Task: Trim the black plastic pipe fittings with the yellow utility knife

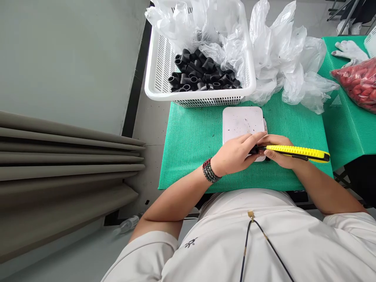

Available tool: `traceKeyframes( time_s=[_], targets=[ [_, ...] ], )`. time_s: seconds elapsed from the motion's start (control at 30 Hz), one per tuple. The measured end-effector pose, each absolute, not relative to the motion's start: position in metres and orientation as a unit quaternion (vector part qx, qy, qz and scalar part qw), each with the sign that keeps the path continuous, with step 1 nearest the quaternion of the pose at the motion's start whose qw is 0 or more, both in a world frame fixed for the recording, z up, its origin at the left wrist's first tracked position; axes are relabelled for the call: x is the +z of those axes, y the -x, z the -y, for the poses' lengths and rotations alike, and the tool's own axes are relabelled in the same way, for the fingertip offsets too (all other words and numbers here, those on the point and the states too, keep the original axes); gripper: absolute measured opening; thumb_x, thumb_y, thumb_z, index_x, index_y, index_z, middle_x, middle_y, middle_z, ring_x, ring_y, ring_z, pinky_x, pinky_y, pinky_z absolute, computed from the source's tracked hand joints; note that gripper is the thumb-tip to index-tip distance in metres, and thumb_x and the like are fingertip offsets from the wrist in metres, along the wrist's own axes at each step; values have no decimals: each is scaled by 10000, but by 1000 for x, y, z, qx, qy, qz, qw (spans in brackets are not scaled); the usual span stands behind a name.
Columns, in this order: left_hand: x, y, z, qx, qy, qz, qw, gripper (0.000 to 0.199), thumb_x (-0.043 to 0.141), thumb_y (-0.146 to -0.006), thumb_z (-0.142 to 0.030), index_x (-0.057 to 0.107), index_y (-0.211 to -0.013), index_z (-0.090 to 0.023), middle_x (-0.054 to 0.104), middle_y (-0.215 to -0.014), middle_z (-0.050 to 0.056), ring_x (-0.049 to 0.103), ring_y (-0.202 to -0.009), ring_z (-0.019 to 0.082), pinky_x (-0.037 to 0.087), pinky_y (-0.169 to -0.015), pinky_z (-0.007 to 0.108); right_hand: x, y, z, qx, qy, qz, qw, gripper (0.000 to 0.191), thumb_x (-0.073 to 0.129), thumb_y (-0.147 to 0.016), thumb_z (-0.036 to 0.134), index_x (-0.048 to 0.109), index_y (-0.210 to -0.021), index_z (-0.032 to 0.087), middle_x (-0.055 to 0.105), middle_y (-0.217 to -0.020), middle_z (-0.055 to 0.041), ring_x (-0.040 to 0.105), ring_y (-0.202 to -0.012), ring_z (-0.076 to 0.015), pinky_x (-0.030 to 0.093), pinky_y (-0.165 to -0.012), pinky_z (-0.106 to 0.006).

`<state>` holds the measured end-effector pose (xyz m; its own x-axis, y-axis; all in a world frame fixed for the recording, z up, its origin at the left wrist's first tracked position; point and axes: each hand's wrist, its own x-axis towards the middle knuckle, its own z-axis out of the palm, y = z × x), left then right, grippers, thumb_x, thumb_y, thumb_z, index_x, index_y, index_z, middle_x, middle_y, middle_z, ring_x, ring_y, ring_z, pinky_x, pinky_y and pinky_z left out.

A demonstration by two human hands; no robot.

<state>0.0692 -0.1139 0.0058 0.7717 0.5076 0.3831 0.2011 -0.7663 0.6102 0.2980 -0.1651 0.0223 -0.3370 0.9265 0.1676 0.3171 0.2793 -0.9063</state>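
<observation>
- The right hand (280,150) wraps closed around a yellow-handled cutter (296,152), its fingers curled under the ridged grip, which points out toward the right of the frame.
- The left hand (232,154) is pressed together at the fingertips, pinching a small black piece (253,150) against the cutter's dark front end; the fingers hide most of it, so I can't tell its shape or whether a blade touches it.
- Both hands meet just above the lower edge of a white square board (242,122), which has dark specks on top.
- That board sits on a green mesh mat (194,149), in the middle of the frame.
- A beaded bracelet (210,170) circles the left wrist.
- Just above the board, a white slotted basket (199,95) holds a heap of black pipe fittings (199,72).
- Clear plastic bags (282,55) spill across the basket and the top of the mat.
- At the upper right, a red-filled bag (360,84) and a white glove (349,51) lie on a second green mat (343,117).
- A grey curtain (58,156) hangs along the left.
</observation>
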Motion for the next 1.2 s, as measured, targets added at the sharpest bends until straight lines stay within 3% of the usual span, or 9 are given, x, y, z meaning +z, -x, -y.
traceKeyframes(
  time_s=[0.33,0.67,0.97,1.2],
  targets=[
    [9,-68,115,238,-908,-207,277,532,498,-1132,-463,457,-1575,-171,749,-1187,132,762,-1051,250,634,-893,361,24,-300,165,412,443,717,347,577,623,-1009,740,813,-1170,220,847,-1087,-113,801,-951,-268,668,-852,-398],
    [15,-68,116,198,-920,-214,263,539,478,-1138,-457,435,-1586,-161,760,-1198,134,763,-1050,260,631,-891,369,26,-299,162,382,424,746,343,530,637,-1024,693,797,-1128,199,823,-975,-98,777,-867,-244,644,-807,-364],
    [16,-68,116,176,-930,-206,250,554,470,-1140,-432,411,-1589,-113,773,-1204,148,773,-1053,284,641,-906,407,20,-299,161,329,419,783,320,510,662,-1016,677,762,-1031,176,752,-846,-62,683,-714,-182,550,-650,-283],
    [16,-68,115,173,-927,-207,260,552,467,-1148,-438,412,-1595,-119,779,-1230,155,789,-1078,279,649,-930,410,19,-298,161,342,403,779,337,484,662,-1029,650,759,-1005,177,790,-912,-76,730,-774,-191,567,-692,-276]
  ],
)
